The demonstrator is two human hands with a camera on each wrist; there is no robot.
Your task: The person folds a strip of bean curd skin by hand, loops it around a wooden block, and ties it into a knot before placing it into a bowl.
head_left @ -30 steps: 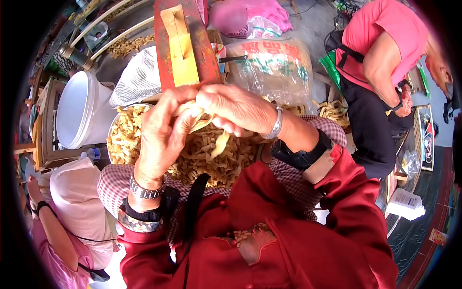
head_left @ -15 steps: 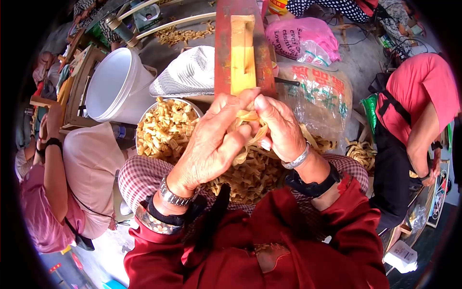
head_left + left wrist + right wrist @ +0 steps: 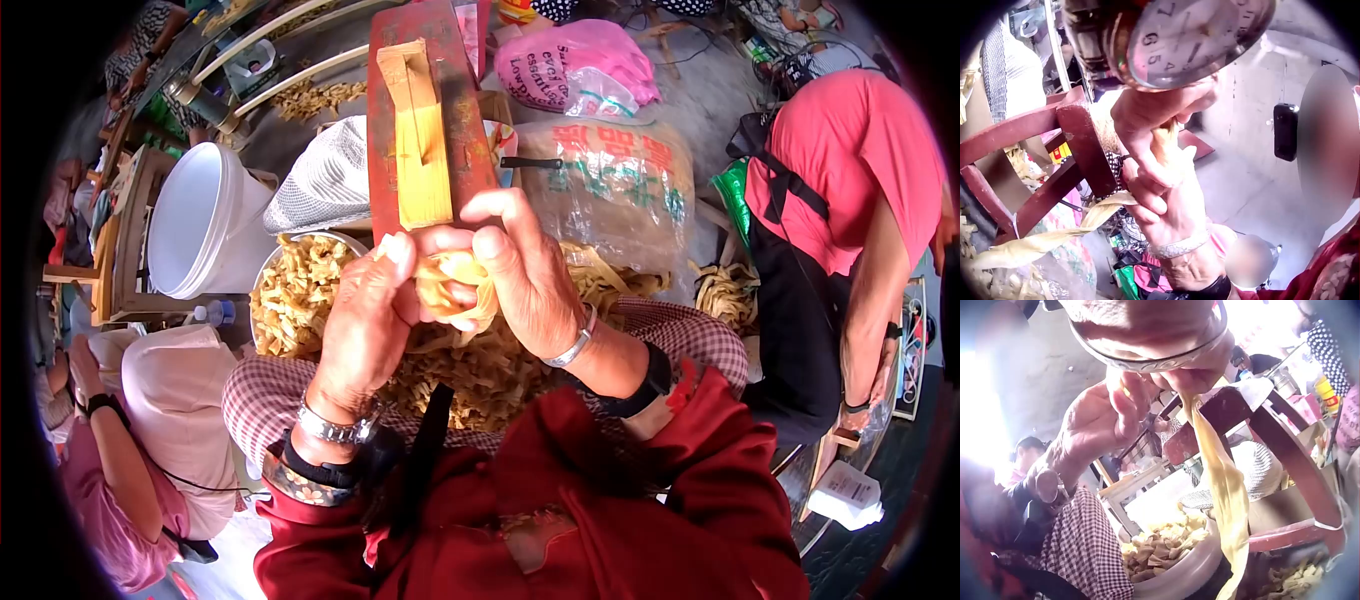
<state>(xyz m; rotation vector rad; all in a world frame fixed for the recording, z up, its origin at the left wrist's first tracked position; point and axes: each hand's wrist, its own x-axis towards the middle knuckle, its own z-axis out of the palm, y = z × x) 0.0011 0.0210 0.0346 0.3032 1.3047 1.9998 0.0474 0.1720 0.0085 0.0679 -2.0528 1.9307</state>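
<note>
Both hands meet over the lap, just below the near end of a red wooden bench [image 3: 455,150] that carries a yellow wooden block [image 3: 418,140]. Between them is a looped, pale yellow strip [image 3: 478,297]. The left hand [image 3: 365,320] pinches its left side; the right hand [image 3: 530,285] has thumb and fingers around its right side, forefinger raised. In the right wrist view a long strip [image 3: 1225,487] hangs from the right hand's fingers [image 3: 1194,378]. The left wrist view shows a twisted strip [image 3: 1041,244] trailing from the right hand [image 3: 1175,200]. Some fingertips are hidden behind the loop.
A basin of folded yellow pieces [image 3: 300,290] sits at the left, beside a white bucket [image 3: 190,225]. More pieces [image 3: 470,375] lie below the hands. A clear plastic sack [image 3: 610,190] stands right of the bench, and a person in pink [image 3: 850,160] sits at the right.
The strip between the hands has gone from a loose fold to a rounder loop. The right forefinger has lifted. The head view swung right, then partly back left.
</note>
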